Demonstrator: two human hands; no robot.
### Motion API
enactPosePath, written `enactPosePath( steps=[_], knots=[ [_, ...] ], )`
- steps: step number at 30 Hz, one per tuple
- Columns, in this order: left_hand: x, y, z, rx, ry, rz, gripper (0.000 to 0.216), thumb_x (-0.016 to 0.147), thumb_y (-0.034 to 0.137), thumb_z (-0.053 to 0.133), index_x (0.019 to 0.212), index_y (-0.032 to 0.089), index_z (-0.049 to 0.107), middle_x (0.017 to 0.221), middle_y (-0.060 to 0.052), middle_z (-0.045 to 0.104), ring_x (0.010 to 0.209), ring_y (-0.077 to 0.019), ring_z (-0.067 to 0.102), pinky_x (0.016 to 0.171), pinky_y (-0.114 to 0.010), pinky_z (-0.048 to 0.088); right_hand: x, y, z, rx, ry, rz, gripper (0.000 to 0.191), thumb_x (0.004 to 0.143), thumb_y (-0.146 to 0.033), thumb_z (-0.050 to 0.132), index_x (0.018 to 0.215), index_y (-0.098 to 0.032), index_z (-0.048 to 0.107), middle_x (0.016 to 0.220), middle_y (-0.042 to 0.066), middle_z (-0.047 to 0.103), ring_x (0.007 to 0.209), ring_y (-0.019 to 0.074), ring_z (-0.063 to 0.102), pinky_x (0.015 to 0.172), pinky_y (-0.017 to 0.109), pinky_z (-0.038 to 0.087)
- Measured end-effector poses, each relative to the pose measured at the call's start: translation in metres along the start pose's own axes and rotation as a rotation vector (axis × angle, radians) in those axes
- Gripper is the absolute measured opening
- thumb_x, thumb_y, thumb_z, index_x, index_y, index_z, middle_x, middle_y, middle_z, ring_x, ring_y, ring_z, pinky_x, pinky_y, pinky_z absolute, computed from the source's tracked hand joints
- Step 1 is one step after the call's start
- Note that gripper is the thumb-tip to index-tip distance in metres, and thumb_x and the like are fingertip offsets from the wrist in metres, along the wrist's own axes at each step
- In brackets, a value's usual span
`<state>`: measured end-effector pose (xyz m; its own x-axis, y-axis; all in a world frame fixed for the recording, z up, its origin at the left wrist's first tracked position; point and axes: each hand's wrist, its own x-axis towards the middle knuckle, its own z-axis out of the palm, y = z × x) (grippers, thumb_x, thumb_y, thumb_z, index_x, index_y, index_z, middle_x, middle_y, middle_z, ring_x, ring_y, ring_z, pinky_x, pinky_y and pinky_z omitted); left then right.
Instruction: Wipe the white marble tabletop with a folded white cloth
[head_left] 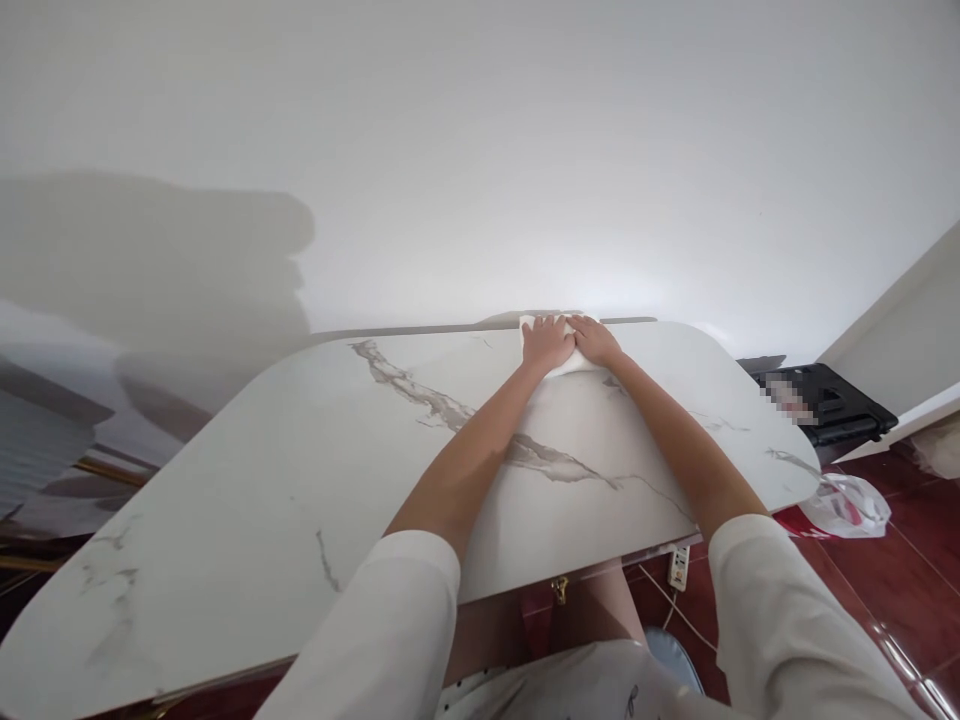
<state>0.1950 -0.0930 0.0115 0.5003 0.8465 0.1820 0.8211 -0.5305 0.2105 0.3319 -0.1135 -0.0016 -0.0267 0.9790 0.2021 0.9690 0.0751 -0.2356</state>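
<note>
A white cloth (568,366) lies on the marble-patterned tabletop (315,430), close to its far edge by the wall. Flat on the cloth rests my left hand (549,342), fingers spread and pointing at the wall. Beside it, my right hand (595,340) presses on the cloth's right part, its fingers stretched out towards the left hand. The two hands touch or nearly touch. Part of the cloth is hidden under them.
A white wall (525,180) rises right behind the table. To the right are a black case (840,405) and a plastic bag (851,505) on the red tiled floor (892,570). A power strip (678,568) with a cable hangs or lies below the near edge.
</note>
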Motion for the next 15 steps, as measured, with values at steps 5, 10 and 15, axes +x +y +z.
enactPosePath(
  steps=[5, 10, 15],
  knots=[
    [-0.02, 0.005, -0.002, 0.014, -0.026, 0.014, 0.059, 0.095, 0.035, 0.024, 0.15, 0.017, 0.036, 0.157, -0.012, 0.038, 0.146, -0.0316, 0.028, 0.116, -0.052, 0.023, -0.019, -0.001, 0.002, -0.026, 0.026, -0.09, 0.057, 0.096, -0.019, 0.024, 0.149, -0.008, 0.042, 0.156, 0.013, 0.04, 0.145, 0.0244, 0.035, 0.118, 0.044, 0.03],
    [-0.042, 0.013, -0.006, 0.009, -0.028, 0.016, 0.058, 0.095, 0.035, 0.024, 0.149, 0.018, 0.038, 0.157, -0.012, 0.038, 0.146, -0.0308, 0.029, 0.116, -0.052, 0.024, -0.042, -0.009, -0.002, -0.025, 0.021, -0.079, 0.056, 0.097, -0.02, 0.024, 0.149, -0.009, 0.041, 0.156, 0.012, 0.041, 0.144, 0.025, 0.036, 0.116, 0.044, 0.033],
    [-0.062, 0.02, -0.007, 0.002, -0.033, 0.02, 0.058, 0.096, 0.034, 0.025, 0.15, 0.019, 0.036, 0.156, -0.012, 0.039, 0.145, -0.0309, 0.03, 0.116, -0.052, 0.024, -0.064, -0.017, -0.005, -0.033, 0.033, -0.067, 0.056, 0.096, -0.021, 0.026, 0.148, -0.012, 0.043, 0.155, 0.011, 0.043, 0.143, 0.0262, 0.037, 0.116, 0.044, 0.033]
  ],
)
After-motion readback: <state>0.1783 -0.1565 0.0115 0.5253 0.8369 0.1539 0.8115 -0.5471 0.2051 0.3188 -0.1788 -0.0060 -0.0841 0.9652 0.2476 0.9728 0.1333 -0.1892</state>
